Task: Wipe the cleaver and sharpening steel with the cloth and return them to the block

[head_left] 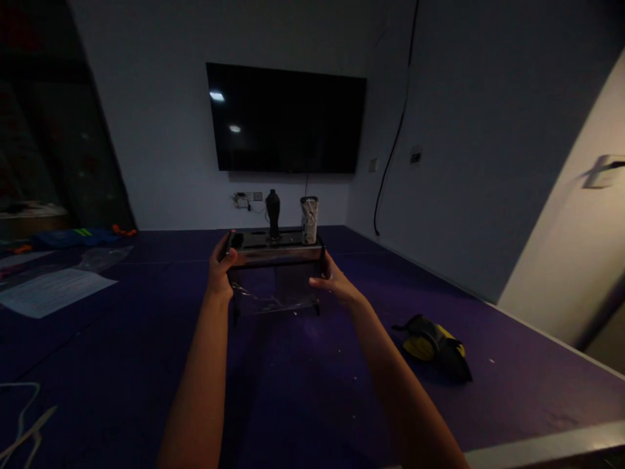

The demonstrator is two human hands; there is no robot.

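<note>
A small low table (276, 249) with a dark top and see-through sides stands on the purple floor mat (303, 378). My left hand (221, 266) is closed on its left end, fingers wrapped round the edge. At its right end my right hand (333, 280) lies against the side with fingers curled on the edge. On the top stand a dark slim vase (272, 212) and a pale patterned cup-shaped vase (309, 219). A small dark flat object (237, 240) lies on the top near my left hand.
A black-and-yellow object (436, 344) lies on the mat to the right. Papers (51, 291) and blue and orange things (78, 236) lie at the left. A dark TV (288, 120) hangs on the far wall above sockets. White cord (22, 423) lies at lower left.
</note>
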